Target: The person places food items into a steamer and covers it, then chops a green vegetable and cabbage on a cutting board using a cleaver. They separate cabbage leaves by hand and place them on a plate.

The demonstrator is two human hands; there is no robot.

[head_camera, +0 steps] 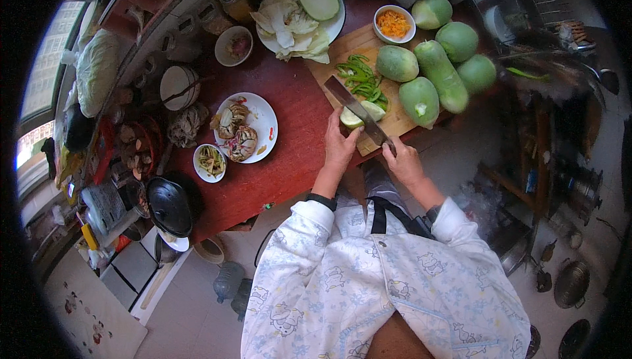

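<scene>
My right hand [402, 159] grips the handle of a kitchen knife [353, 106], whose blade lies between two pieces of a pale green vegetable. With my left hand [341, 136] I hold the left piece [351, 118]; the other piece [373, 110] rests just right of the blade. Beneath them is a wooden cutting board [366, 146]. Sliced green pepper [363, 78] lies on the board beyond the knife. Several whole green gourds [418, 99] sit on its right side and past its edge. At the board's far end stands a bowl of shredded orange vegetable [393, 24].
Left on the red table [296, 151] are a plate with two crabs [264, 129], a small bowl of cut vegetables [210, 163] and a black lidded pot [169, 206]. A plate of cabbage leaves [289, 23] and a bowl [233, 46] stand farther back.
</scene>
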